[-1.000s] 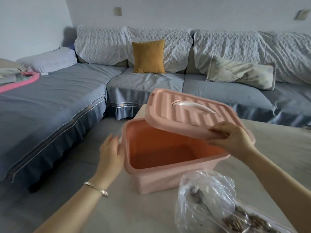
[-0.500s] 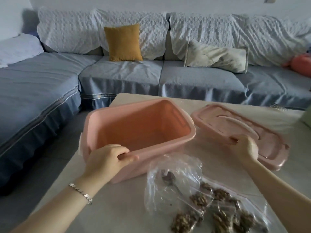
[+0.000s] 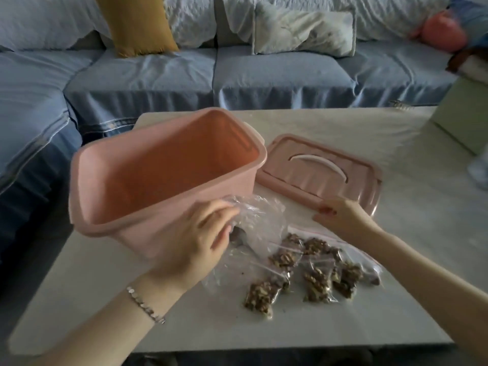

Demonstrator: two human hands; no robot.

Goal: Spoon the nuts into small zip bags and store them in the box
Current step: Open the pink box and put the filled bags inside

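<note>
Bracelet (image 3: 145, 305) on the left wrist, closest of all. Next, small zip bags (image 3: 314, 281) full of brown nuts (image 3: 260, 297), in a loose heap on the pale tabletop (image 3: 105, 299), some lying on a big flat zip bag (image 3: 353, 239) with a red strip. Not in the box yet.

Just past them, left grip (image 3: 198, 241), fingers bent and pinching a crinkly clear bag (image 3: 261, 217) near its top. Dark shape inside that bag, too blurry to name.

Further right, right grip (image 3: 340, 217), fingers loose and holding nothing, red nail showing, just beside the near edge of the pink lid (image 3: 351, 186). Touching it or not, hard to tell.

Behind the left grip, pink box (image 3: 163, 175), open on top, right up against the clear bag. To its right, the pink lid flat on the tabletop, white handle (image 3: 317, 162) facing up.

At the far right edge of the tabletop, pale green block (image 3: 464, 122), partly cut off.

Past the tabletop, blue sofa (image 3: 264, 75) with 1 yellow cushion (image 3: 137, 22), 1 white pillow (image 3: 303, 30) and something pink (image 3: 443, 33) at the far right end.
</note>
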